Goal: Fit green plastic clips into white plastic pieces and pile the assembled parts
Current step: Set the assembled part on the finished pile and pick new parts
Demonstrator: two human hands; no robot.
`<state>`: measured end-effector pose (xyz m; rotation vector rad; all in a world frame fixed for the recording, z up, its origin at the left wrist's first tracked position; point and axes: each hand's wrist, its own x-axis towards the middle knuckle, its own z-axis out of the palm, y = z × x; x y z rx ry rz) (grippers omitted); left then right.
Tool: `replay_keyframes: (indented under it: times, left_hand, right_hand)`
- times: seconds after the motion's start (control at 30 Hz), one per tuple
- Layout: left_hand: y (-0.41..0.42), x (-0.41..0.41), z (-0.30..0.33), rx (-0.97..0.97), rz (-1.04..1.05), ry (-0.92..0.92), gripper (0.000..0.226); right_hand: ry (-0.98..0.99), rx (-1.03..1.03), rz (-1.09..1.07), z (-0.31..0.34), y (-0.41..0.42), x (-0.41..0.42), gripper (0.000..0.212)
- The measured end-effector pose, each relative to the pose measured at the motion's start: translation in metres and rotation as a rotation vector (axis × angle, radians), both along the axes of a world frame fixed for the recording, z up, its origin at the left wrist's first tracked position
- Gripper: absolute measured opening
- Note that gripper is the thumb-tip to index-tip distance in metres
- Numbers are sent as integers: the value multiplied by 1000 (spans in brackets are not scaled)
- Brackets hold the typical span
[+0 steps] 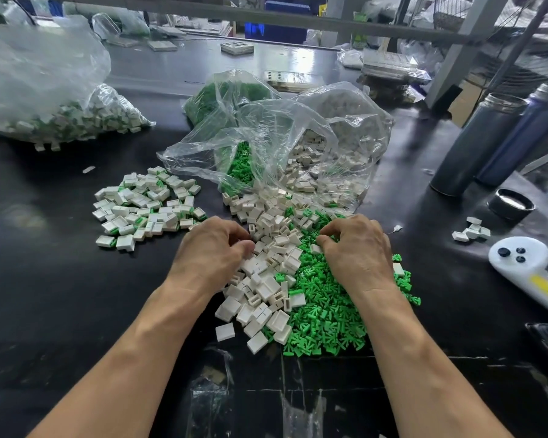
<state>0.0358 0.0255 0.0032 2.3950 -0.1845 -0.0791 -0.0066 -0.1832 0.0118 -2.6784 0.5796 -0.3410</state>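
A: Where are the parts found on the black table (60, 298)?

B: A heap of loose white pieces (266, 267) is spread at the middle of the surface, reaching toward the near edge. Just to its right, touching and partly mixed with it, a heap of green clips (326, 314) is seen. Both heaps are fed from an open clear bag (285, 147) lying behind them, toward the far edge.

A: And the finished parts?

B: A pile of assembled parts (146, 207), white with green showing at the edges, is set left of the centre, apart from the loose heaps. A second clear bag (45, 86), filled with similar white-and-green parts, is lying at the far left of the surface.

A: How are the hands held?

B: The left hand (212, 248) is lowered onto the white pieces with its fingers curled under; whether anything is gripped cannot be told, since the fingertips are hidden. The right hand (358, 248) is placed over the green clips with its fingers bent, and a small white piece (315, 249) is seen at its fingertips, apparently pinched there.

A: What else is carried by the surface?

B: Toward the right edge, two dark cylindrical bottles (478, 143) are stood together, with a round black cap (511, 204) near them. A few stray white pieces (471, 232) are lying beside a white handheld controller (519, 257) close to the right edge.
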Motion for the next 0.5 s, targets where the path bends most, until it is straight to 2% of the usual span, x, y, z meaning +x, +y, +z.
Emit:
replay_keyframes:
  times: [0.17,0.27,0.33,0.4,0.5]
  left_hand:
    - [0,1,2,-9,26,15,7]
    - [-1,0,1,-29,44,9,11]
    - [-1,-1,1,-61,48,-16,12]
    - [-1,-3,3,-136,36,-67,12]
    - [-1,-6,8,-388,-4,-80,13]
  right_hand:
    - [-33,-11,12,-2,2,0,11]
    - [-129,51,24,-1,3,-1,11]
    - [-202,183,44,3,3,-4,12]
    - [-273,401,84,6,5,-8,10]
    - [-345,751,140,7,9,-14,14]
